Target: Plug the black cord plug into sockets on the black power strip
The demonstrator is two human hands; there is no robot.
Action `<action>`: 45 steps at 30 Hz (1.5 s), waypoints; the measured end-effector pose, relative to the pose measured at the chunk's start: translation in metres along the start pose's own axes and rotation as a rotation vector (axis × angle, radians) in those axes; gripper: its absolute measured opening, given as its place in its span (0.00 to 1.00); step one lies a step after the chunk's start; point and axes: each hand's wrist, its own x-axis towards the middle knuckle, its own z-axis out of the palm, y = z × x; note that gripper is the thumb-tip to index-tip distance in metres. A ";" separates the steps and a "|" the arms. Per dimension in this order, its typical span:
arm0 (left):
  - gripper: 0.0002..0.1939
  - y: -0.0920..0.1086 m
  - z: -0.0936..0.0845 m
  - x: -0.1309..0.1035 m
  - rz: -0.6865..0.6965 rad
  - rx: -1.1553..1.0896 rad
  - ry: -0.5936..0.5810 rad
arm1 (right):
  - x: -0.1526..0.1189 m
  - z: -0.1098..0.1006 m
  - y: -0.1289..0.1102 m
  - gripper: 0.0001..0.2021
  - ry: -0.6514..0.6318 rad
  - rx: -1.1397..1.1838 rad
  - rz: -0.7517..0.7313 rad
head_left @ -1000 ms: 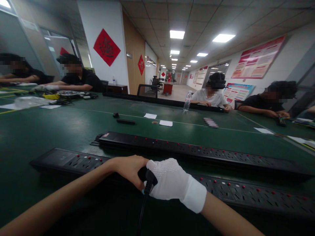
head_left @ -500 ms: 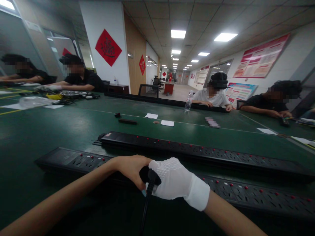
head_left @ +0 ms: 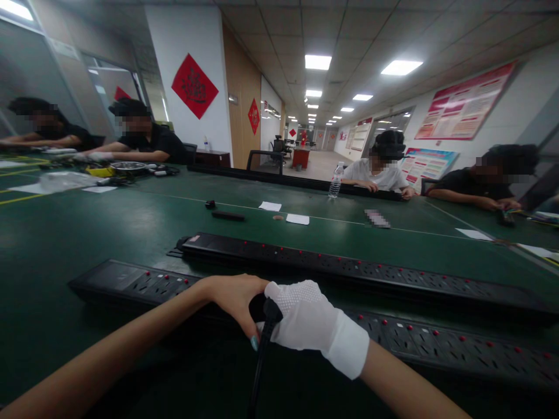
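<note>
My right hand, in a white dotted glove, is closed on a black plug. Its black cable hangs down toward me. Right beside it my bare left hand, with a pale blue thumbnail, is curled with the thumb pointing down. A dark shape lies within its grip, its kind hidden by the fingers and the plug. Under both hands runs the nearer long black power strip, with red lights or buttons along it. The farther black power strip lies just beyond my hands.
On the green table are a small black bar, white paper slips, a phone-like blurred item and a water bottle. Several people sit around; one in white leans over another long black strip.
The view has shifted slightly. My right hand has turned the plug a little, and my left thumb sits slightly lower. Both hands stay together over the nearer strip.
</note>
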 end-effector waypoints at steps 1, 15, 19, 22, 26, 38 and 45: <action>0.38 0.000 0.000 0.000 -0.005 0.000 -0.004 | 0.000 0.000 0.000 0.19 0.007 0.012 -0.001; 0.31 0.001 0.000 -0.002 -0.023 0.059 -0.009 | -0.001 -0.010 -0.001 0.14 -0.022 0.009 -0.042; 0.31 -0.001 0.000 -0.002 -0.033 0.044 -0.028 | -0.002 -0.013 0.000 0.13 -0.048 0.034 -0.053; 0.31 -0.002 0.000 -0.001 -0.021 0.033 -0.033 | -0.002 -0.013 0.002 0.13 -0.062 0.055 -0.043; 0.33 -0.003 0.000 -0.001 -0.004 0.040 -0.019 | -0.002 -0.010 0.003 0.14 -0.069 0.067 -0.037; 0.34 0.000 0.003 -0.001 -0.045 0.082 0.007 | -0.001 -0.008 0.004 0.15 -0.050 0.075 -0.051; 0.34 -0.001 0.003 -0.002 -0.047 0.088 0.006 | 0.001 -0.005 0.006 0.16 -0.031 0.111 -0.053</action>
